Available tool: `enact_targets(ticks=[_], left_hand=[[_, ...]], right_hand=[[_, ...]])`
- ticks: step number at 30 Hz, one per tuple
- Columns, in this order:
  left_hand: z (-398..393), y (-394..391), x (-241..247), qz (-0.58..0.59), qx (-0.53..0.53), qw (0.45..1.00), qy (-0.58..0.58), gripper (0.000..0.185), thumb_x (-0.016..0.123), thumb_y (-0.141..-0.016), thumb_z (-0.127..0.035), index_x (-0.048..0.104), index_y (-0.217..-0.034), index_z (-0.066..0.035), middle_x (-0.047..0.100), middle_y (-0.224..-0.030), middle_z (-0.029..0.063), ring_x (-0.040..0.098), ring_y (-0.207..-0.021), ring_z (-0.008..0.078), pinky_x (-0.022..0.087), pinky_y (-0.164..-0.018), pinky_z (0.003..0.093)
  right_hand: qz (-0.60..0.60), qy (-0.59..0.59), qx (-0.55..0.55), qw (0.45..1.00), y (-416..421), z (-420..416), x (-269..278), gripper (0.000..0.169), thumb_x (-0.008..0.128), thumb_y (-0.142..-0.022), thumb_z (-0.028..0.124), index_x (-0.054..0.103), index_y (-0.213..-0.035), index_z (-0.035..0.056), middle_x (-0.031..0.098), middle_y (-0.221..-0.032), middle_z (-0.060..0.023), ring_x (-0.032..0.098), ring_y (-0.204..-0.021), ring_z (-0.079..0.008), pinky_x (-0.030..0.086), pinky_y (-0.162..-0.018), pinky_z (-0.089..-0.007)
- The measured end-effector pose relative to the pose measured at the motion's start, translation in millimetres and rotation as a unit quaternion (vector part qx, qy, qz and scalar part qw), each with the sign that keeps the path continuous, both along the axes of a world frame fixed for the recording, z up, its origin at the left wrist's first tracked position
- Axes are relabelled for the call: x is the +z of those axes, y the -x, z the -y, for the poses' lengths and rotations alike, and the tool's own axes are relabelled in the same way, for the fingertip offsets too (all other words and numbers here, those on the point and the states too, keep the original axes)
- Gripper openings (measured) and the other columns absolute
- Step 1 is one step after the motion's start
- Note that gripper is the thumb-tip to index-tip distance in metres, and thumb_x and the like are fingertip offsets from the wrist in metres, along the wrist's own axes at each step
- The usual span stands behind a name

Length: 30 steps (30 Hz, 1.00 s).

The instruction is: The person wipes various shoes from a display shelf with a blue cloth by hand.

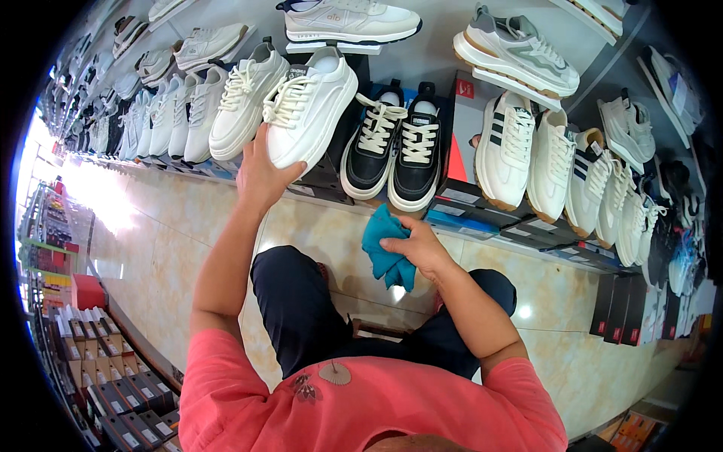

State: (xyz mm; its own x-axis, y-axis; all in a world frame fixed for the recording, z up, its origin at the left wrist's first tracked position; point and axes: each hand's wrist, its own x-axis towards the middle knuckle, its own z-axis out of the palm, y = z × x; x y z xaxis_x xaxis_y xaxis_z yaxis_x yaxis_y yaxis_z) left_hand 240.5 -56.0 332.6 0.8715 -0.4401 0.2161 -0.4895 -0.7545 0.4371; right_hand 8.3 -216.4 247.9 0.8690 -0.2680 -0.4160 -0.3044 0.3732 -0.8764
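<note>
My left hand [264,172] grips the toe end of a white lace-up sneaker [310,113], thumb on one side of the sole and fingers on the other. Against its left side stands a cream sneaker [248,101] with thick laces. In my right hand [421,246] is a bunched teal cloth [387,246], held below the toes of two black sneakers with white soles and cream laces, a left one [370,152] and a right one [416,158]. The white sneaker's heel is towards the wall, and a pale round insert shows in its opening.
White sneakers with black stripes [504,150] stand in a row at right on stacked shoe boxes [463,209]. Above, wall ledges [333,49] carry more sneakers. More shoe boxes [135,395] fill the lower left. My knees are over a tiled floor [192,209].
</note>
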Motion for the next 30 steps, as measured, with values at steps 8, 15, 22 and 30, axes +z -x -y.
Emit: enact_targets(ticks=[8, 15, 22, 30], left_hand=[[-1.8, 1.9, -15.1, 0.026, 0.058, 0.998, -0.013, 0.094, 0.075, -0.063, -0.041, 0.031, -0.14, -0.012, 0.038, -0.134, 0.0165, 0.045, -0.12, 0.0329, 0.041, -0.094, 0.045], [-6.4, -2.5, -13.4, 0.013, 0.012, 1.0, -0.014, 0.101, 0.077, -0.061, -0.041, 0.024, -0.143, -0.012, 0.036, -0.137, 0.0191, 0.044, -0.121, 0.0347, 0.04, -0.096, 0.0455], [-3.9, -3.9, -16.9, 0.021, 0.012, 1.0, 0.006, 0.104, 0.078, -0.06, -0.04, 0.022, -0.143, -0.012, 0.042, -0.131, 0.0204, 0.047, -0.118, 0.0362, 0.04, -0.095, 0.0446], [-5.6, -7.2, -17.8, 0.044, 0.057, 0.997, 0.02, 0.1, 0.077, -0.06, -0.042, 0.028, -0.142, -0.011, 0.046, -0.127, 0.0208, 0.049, -0.114, 0.0358, 0.04, -0.095, 0.044]], right_hand=[[0.015, 0.005, 0.004, 1.0, 7.5, 3.6, 7.8, 0.043, 0.07, -0.076, 0.004, 0.056, -0.116, -0.0014, 0.064, -0.097, -0.0076, 0.062, -0.084, -0.0145, 0.051, -0.076, -0.0291], [0.018, 0.021, 0.007, 1.0, 12.3, 3.7, 13.8, 0.039, 0.069, -0.076, 0.004, 0.057, -0.112, -0.0011, 0.065, -0.093, -0.0081, 0.062, -0.082, -0.0146, 0.051, -0.074, -0.0291], [0.007, 0.056, 0.024, 0.998, 9.5, 3.1, 7.2, 0.039, 0.07, -0.076, 0.005, 0.057, -0.112, -0.0019, 0.065, -0.095, -0.0079, 0.062, -0.083, -0.0145, 0.051, -0.075, -0.0289], [0.015, 0.064, 0.025, 0.998, 21.1, 4.6, 1.6, 0.044, 0.07, -0.075, 0.005, 0.055, -0.116, -0.0022, 0.063, -0.1, -0.0085, 0.062, -0.086, -0.0152, 0.051, -0.076, -0.0283]])
